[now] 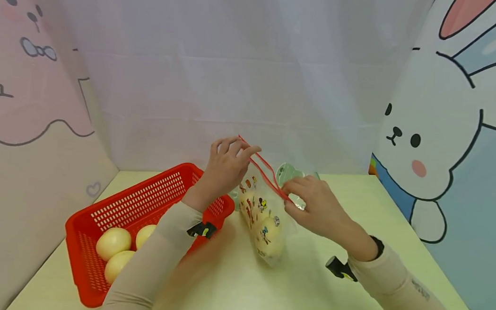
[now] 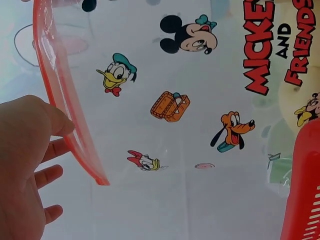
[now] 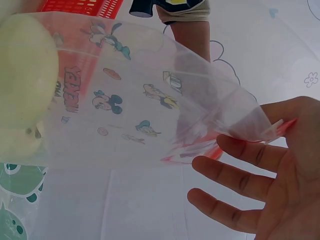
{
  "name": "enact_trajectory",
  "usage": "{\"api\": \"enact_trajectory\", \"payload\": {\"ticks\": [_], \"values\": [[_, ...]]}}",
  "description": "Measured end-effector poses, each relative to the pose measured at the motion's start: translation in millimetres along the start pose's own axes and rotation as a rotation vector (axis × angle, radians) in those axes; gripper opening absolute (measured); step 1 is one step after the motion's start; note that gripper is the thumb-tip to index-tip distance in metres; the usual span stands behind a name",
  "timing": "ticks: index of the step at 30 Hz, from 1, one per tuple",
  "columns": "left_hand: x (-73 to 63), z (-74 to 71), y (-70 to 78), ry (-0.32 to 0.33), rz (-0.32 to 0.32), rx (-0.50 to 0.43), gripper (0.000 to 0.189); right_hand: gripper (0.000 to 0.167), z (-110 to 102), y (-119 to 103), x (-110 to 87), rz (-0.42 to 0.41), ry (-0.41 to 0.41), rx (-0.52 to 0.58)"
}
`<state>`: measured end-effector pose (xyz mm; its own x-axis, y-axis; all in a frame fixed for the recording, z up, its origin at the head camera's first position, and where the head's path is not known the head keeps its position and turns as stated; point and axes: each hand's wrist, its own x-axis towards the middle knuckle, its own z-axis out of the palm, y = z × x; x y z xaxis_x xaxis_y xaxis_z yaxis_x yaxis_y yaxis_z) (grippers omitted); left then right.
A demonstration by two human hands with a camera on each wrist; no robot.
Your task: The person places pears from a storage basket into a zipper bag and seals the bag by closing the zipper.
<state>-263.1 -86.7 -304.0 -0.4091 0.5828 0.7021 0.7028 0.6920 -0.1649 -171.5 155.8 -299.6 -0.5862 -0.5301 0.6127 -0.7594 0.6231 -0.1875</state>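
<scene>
A clear zip bag (image 1: 256,188) with cartoon prints and a red zip edge (image 2: 65,95) hangs tilted over the table, its lower end low near the tabletop. Pale yellow round things (image 3: 25,75), perhaps onions, fill its bottom. My left hand (image 1: 226,168) pinches the red edge toward one end, thumb in front, other fingers partly behind. At the opposite end, my right hand (image 1: 319,204) pinches the same edge between thumb and fingers; its remaining fingers (image 3: 225,175) are spread. The two sides of the red edge stand apart between my hands in the head view.
Left of the bag, a red perforated basket (image 1: 143,191) holds several pale yellow round things (image 1: 113,244), partly hidden by my left sleeve. Behind the bag lies a green printed plastic item (image 1: 287,171). Cartoon-printed cloths (image 1: 418,160) surround the pale table (image 1: 299,291).
</scene>
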Motion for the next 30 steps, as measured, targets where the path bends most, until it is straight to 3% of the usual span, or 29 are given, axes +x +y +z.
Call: {"api": "enact_trajectory", "payload": {"ticks": [6,11,19,25,30], "values": [[4.7,1.6,-13.8,-0.103,-0.049,0.024,0.045,0.014,2,-1,-3.3,-0.04,0.017,0.029],[9.2,3.2,-29.7,-0.132,-0.092,0.036,0.03,0.015,3,0,-3.3,-0.074,0.037,0.033],[7.7,7.4,-41.2,-0.146,-0.128,-0.004,0.013,0.014,4,-1,-3.4,-0.106,0.101,0.025],[6.0,8.4,-41.7,-0.111,-0.163,-0.018,0.012,0.016,5,1,-2.0,-0.127,0.173,0.019],[4.7,8.9,-41.1,-0.119,-0.2,-0.014,0.012,0.016,1,6,-1.1,-0.126,0.229,0.001]]}}
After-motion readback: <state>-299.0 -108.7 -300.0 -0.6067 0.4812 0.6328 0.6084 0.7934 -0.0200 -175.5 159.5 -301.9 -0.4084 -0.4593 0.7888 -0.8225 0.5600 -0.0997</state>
